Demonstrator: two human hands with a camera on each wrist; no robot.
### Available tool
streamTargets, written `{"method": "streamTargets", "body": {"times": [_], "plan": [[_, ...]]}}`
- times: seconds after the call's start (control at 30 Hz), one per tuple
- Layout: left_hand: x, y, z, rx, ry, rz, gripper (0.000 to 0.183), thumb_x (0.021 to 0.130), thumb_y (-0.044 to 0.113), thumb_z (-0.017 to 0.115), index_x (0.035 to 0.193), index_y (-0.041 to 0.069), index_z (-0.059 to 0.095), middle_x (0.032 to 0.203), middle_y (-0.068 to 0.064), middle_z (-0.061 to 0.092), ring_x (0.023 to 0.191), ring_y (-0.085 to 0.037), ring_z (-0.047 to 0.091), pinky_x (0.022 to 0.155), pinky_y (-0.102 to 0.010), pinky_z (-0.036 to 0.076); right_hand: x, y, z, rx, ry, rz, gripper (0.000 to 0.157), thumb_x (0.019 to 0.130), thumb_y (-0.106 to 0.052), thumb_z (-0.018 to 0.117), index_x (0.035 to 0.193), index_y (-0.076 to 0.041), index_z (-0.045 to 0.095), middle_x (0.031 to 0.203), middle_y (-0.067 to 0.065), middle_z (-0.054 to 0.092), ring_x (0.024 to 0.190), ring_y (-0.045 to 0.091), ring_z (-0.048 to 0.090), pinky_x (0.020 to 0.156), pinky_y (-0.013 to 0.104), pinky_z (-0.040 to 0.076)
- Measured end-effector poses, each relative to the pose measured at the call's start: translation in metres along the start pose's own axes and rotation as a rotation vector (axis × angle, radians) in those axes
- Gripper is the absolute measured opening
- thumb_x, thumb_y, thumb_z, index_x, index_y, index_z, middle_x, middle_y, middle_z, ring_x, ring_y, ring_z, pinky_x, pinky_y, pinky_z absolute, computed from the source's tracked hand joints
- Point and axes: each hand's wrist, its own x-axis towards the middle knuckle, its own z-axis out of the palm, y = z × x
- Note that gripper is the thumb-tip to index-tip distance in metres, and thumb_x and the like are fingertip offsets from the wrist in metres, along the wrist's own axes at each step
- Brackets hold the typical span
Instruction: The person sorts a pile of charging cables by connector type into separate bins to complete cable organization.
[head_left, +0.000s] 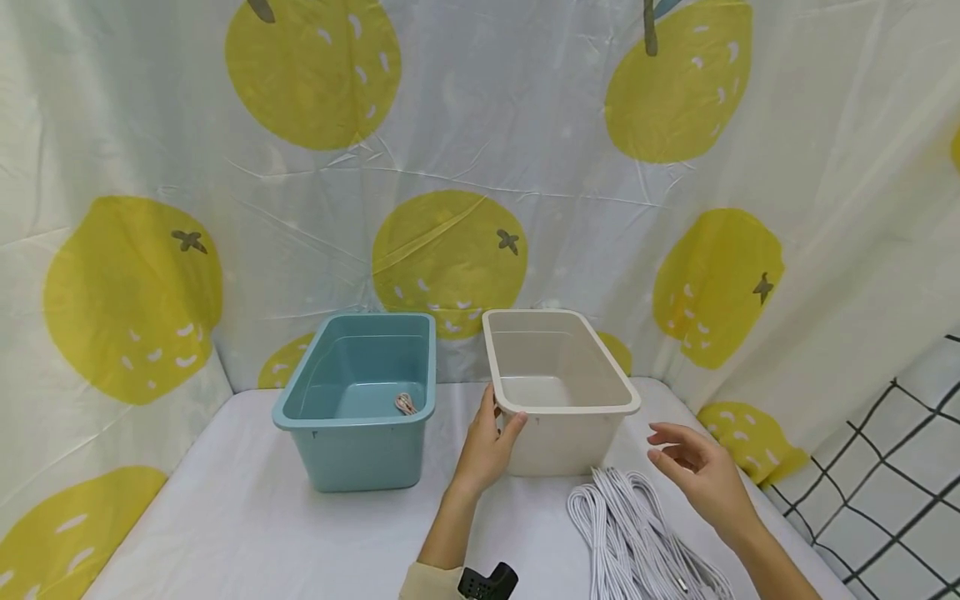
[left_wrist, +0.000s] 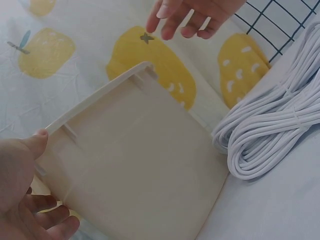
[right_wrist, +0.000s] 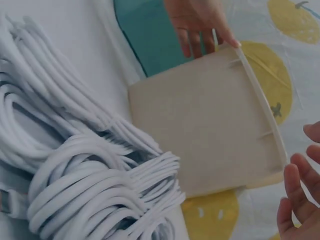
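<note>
Bundled white cables (head_left: 622,533) lie on the near part of a cloth-covered table (head_left: 247,517), looped ends just in front of a beige bin (head_left: 562,442). A person's right hand (head_left: 701,475), fingers relaxed and loosely bent, hovers beside the cables, apart from the bin; the table's right edge runs just beyond the forearm. The left hand (head_left: 486,450) grips the bin's near left corner, thumb on the rim. Tabletop separates it from a teal bin (head_left: 360,458) at left; behind hangs a fruit-print curtain (head_left: 562,171).
</note>
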Motion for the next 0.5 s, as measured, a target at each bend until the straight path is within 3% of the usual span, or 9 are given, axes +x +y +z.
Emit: {"method": "streamTargets", "body": {"times": [0.27, 0.5], "plan": [[-0.001, 0.001, 0.000, 0.008, 0.001, -0.014, 0.069, 0.107, 0.031, 0.061, 0.162, 0.012, 0.025, 0.159, -0.017, 0.040, 0.141, -0.043, 0.043, 0.101, -0.068, 0.044, -0.028, 0.013, 0.001, -0.077, -0.011, 0.093, 0.036, 0.097, -0.008, 0.075, 0.131, -0.002, 0.067, 0.107, -0.001, 0.072, 0.088, 0.009, 0.068, 0.074, 0.018, 0.053], [-0.001, 0.000, -0.001, 0.006, -0.008, -0.023, 0.070, 0.107, 0.031, 0.060, 0.163, 0.012, 0.023, 0.160, -0.017, 0.038, 0.142, -0.043, 0.041, 0.101, -0.068, 0.044, -0.047, 0.024, 0.004, -0.050, -0.041, 0.187, 0.038, 0.099, -0.011, 0.073, 0.134, -0.002, 0.065, 0.109, 0.005, 0.071, 0.089, 0.013, 0.069, 0.072, 0.024, 0.055]]}}
